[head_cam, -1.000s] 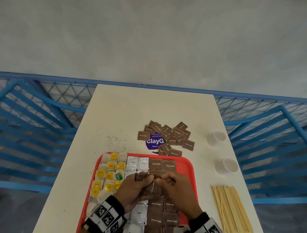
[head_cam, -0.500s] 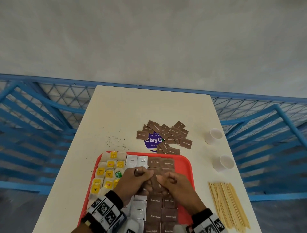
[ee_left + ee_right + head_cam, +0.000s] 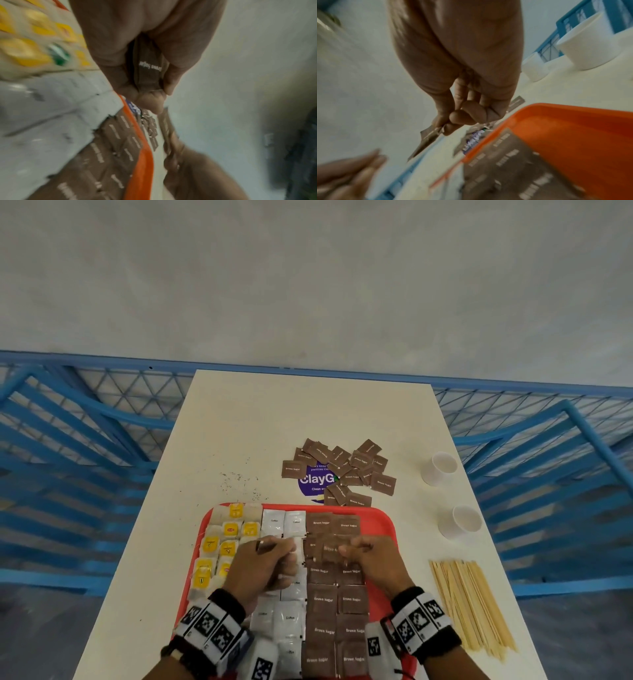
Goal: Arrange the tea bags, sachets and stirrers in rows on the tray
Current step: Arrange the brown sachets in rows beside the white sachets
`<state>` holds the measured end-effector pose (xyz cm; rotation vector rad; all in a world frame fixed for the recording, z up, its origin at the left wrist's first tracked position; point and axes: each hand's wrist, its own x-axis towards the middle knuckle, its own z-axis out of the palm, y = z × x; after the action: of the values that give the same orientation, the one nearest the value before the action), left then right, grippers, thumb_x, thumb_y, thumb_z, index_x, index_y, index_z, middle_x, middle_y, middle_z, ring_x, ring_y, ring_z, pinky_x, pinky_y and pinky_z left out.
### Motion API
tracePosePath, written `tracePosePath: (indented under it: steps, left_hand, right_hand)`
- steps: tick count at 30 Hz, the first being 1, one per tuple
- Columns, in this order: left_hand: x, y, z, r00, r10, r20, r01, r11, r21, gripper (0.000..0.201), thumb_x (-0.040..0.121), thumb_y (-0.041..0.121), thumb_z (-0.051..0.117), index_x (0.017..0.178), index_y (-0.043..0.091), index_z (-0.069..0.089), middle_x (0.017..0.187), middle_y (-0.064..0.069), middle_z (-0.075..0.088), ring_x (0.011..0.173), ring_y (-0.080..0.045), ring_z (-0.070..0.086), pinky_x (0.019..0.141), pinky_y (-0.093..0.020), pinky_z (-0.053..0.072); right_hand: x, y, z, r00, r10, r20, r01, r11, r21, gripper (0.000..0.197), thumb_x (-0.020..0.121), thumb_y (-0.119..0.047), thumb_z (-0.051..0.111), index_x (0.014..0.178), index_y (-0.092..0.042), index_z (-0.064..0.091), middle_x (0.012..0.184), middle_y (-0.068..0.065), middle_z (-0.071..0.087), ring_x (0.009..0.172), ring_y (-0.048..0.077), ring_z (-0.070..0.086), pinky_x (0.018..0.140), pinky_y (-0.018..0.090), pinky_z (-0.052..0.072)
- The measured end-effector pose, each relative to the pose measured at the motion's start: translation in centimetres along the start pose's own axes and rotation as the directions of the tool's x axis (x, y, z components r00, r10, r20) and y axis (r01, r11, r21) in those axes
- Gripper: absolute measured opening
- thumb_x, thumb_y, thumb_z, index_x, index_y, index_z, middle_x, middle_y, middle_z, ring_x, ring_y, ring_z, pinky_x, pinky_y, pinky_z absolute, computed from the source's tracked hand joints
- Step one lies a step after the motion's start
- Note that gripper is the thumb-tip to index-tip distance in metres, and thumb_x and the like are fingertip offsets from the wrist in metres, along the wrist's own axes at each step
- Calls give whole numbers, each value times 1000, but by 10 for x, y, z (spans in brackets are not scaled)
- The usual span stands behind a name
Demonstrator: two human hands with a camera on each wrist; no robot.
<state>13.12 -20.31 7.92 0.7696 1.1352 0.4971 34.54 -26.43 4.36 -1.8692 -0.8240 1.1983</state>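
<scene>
Brown sugar sachets (image 3: 148, 65) are pinched in both hands, left hand (image 3: 263, 570) and right hand (image 3: 371, 565), above the red tray (image 3: 380, 522); laying them into the brown row is likely needed next.

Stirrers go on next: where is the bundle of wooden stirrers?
In the head view, the wooden stirrers lie on the table, right of the red tray, nearer than the two paper cups.
</scene>
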Motion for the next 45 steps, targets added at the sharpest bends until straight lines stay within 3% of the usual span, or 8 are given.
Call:
tracePosePath:
  steps: [6,14,21,25,28,32,39,45]
  left_hand:
    - [-9,-25,-35,979,-198,36,201,959,-201,21,94,27,62,97,6,64,81,-13,55,62,-20,50,54,-25,45]
    - [-12,-24,-27,979,-201,41,206,958,-201,34,96,34,59,109,3,65,91,-17,68,78,-29,66,60,-33,56]
    - [-11,-19,-25,965,-197,170,238,932,-272,46,92,-16,33,127,3,57,116,-23,70,110,-39,67,90,-53,55]
    - [-13,-14,-20,932,-174,317,250,943,-220,38,95,-10,47,129,5,53,126,-21,66,118,-37,63,92,-49,56]
    - [-14,-10,-9,933,-148,327,159,987,-9,30,98,-5,49,126,3,56,119,-19,69,112,-32,67,89,-45,58]
    - [-14,-5,5,961,-109,252,66,983,174,20,97,6,59,116,4,64,108,-16,74,100,-29,72,81,-46,61]
    - [-9,9,17,975,-27,218,-48,944,327,20,87,18,73,101,4,69,92,-16,75,84,-28,75,64,-37,61]
    - [-3,13,33,997,32,75,-42,989,143,13,89,22,72,93,10,71,83,-8,73,70,-15,70,64,-33,57]
  right_hand:
    - [-1,32,13,991,128,28,-123,982,-141,24,86,-10,73,63,-8,66,59,-4,59,50,1,50,51,14,42]
    - [6,26,26,989,137,-55,-146,959,-243,23,81,-13,78,63,-10,65,55,-8,62,43,-5,54,44,11,41]
    - [-1,26,27,996,30,-89,-65,903,-425,34,82,-31,76,61,-18,51,57,-9,59,50,-1,49,47,12,40]
    - [-18,-6,26,984,-178,-3,171,954,-246,36,89,-42,67,70,-12,63,66,0,65,58,0,53,59,17,43]
    - [-35,-35,25,950,-215,227,227,974,-27,23,90,-35,68,84,-13,72,76,4,73,65,10,67,65,20,51]
    - [-35,-37,16,954,-265,142,280,955,-97,8,84,-21,76,76,-18,76,73,-4,73,62,1,60,63,16,48]
    - [-35,-36,-5,918,-280,283,336,926,-173,19,90,-24,70,71,-21,72,65,-12,66,59,-1,55,61,15,44]
    - [-39,-31,-7,954,-210,216,219,976,-18,22,89,-34,70,72,-20,70,72,-1,71,65,10,64,65,26,52]
